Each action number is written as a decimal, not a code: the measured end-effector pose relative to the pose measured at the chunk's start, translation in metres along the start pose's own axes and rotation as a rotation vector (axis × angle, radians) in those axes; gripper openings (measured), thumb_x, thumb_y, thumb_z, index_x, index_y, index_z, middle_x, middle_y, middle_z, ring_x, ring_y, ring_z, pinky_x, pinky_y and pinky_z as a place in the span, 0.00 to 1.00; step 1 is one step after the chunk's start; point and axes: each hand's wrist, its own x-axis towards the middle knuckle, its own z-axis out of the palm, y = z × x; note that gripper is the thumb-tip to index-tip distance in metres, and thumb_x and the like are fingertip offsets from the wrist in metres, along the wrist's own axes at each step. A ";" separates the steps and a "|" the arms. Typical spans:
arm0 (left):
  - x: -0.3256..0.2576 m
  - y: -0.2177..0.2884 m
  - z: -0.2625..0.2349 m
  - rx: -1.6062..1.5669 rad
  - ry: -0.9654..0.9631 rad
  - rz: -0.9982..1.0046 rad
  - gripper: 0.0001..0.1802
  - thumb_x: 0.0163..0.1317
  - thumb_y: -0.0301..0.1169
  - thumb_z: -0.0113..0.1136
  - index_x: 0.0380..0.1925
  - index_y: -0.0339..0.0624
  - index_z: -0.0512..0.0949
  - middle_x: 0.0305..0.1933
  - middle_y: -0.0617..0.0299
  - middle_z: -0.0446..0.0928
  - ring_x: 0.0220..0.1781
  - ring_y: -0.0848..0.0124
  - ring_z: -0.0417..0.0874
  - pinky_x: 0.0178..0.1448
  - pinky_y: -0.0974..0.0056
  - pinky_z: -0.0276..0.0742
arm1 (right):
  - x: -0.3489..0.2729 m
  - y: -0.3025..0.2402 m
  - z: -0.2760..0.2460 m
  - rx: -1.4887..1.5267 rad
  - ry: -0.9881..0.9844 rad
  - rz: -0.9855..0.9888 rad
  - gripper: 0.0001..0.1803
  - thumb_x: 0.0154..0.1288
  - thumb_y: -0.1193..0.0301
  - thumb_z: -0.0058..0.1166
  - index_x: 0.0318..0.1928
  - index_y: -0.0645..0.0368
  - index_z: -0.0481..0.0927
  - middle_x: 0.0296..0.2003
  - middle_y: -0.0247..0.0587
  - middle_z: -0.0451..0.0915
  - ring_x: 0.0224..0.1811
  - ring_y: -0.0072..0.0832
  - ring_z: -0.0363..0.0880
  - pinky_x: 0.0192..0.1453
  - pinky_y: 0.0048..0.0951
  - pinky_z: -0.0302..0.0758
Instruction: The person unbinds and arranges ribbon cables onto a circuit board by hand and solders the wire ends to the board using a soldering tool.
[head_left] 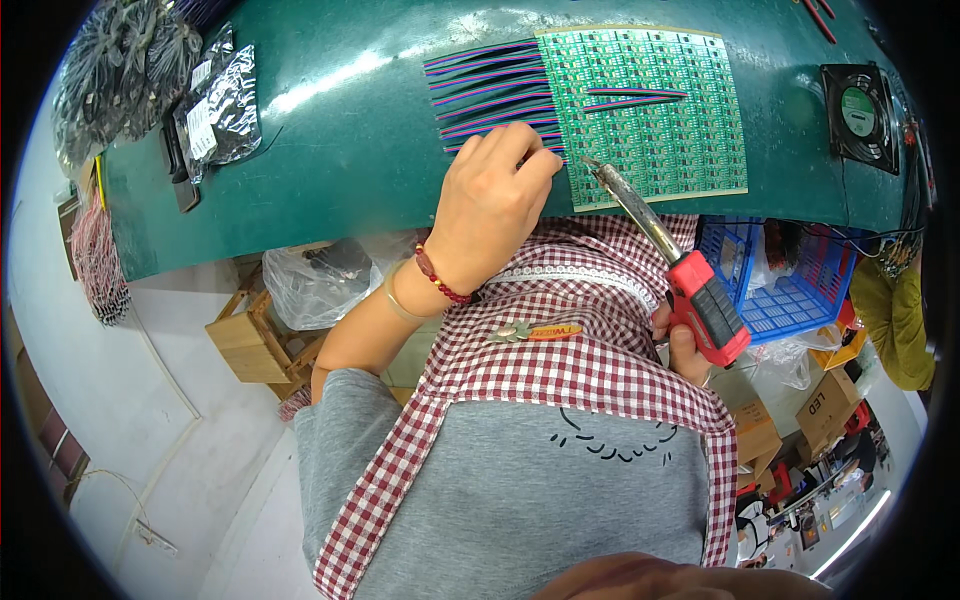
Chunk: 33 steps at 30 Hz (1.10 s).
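The fingers [520, 150] of the left hand [490, 215] are pressed together and curled down onto the striped ribbon wires [485, 95] where these meet the left edge of the green circuit panel [650, 110]. The right hand [685, 345] is wrapped around the red grip of a soldering iron [665, 265]; only part of this hand is seen, its fingers closed on the handle. The iron's tip is held just beside the left fingertips, at the panel's lower left edge.

A fan of wires is already seen laid against the upper part of that edge, and two loose wire pieces [635, 97] lie across the panel. Whether each joint is finished cannot be told. The work is judged to be at the lowest wires of the row.

The panel rests on a dark green worktop [340, 140]. Bagged parts [215, 105] lie at its left end and a small black fan [860, 115] at its right. Below the edge, a blue plastic basket [790, 285], wooden crates [255, 335] and cardboard boxes [825, 405] are noted on a pale floor [150, 430].
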 end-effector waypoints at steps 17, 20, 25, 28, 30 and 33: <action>0.001 0.007 -0.008 0.152 -0.032 -0.005 0.09 0.53 0.23 0.70 0.34 0.45 0.83 0.36 0.65 0.77 0.40 0.65 0.79 0.42 0.61 0.69 | 0.004 -0.004 0.008 0.180 0.087 -0.001 0.40 0.70 0.46 0.59 0.62 0.72 0.70 0.23 0.42 0.76 0.21 0.25 0.72 0.28 0.28 0.71; 0.002 0.010 -0.013 0.166 -0.017 -0.003 0.10 0.53 0.23 0.69 0.36 0.46 0.83 0.38 0.66 0.78 0.41 0.64 0.79 0.43 0.62 0.69 | 0.010 -0.010 0.007 0.225 0.184 0.003 0.39 0.71 0.43 0.55 0.59 0.71 0.70 0.20 0.41 0.74 0.18 0.25 0.70 0.25 0.27 0.70; 0.015 0.013 -0.013 0.123 0.091 0.039 0.07 0.54 0.25 0.64 0.34 0.45 0.82 0.37 0.64 0.76 0.43 0.63 0.77 0.46 0.58 0.70 | 0.021 -0.020 0.000 0.248 0.324 -0.048 0.41 0.70 0.41 0.55 0.60 0.70 0.69 0.20 0.39 0.72 0.19 0.25 0.70 0.25 0.26 0.68; 0.043 0.014 0.005 0.068 0.077 0.093 0.07 0.56 0.25 0.62 0.35 0.43 0.82 0.37 0.61 0.77 0.43 0.62 0.78 0.46 0.57 0.74 | 0.029 -0.024 -0.006 0.254 0.388 -0.092 0.39 0.73 0.42 0.52 0.60 0.70 0.69 0.21 0.40 0.72 0.19 0.25 0.70 0.25 0.26 0.69; 0.070 0.019 0.026 0.065 0.052 0.124 0.06 0.56 0.25 0.63 0.35 0.43 0.82 0.38 0.60 0.79 0.43 0.59 0.79 0.47 0.56 0.76 | 0.030 -0.027 -0.011 0.250 0.421 -0.111 0.38 0.74 0.43 0.52 0.60 0.70 0.68 0.21 0.40 0.72 0.18 0.25 0.70 0.25 0.26 0.70; 0.107 0.025 0.048 0.158 -0.034 0.131 0.05 0.57 0.26 0.66 0.33 0.42 0.82 0.39 0.58 0.80 0.45 0.56 0.81 0.49 0.55 0.80 | 0.032 -0.028 -0.015 0.267 0.441 -0.164 0.37 0.75 0.44 0.51 0.60 0.70 0.68 0.22 0.40 0.73 0.19 0.25 0.70 0.24 0.26 0.71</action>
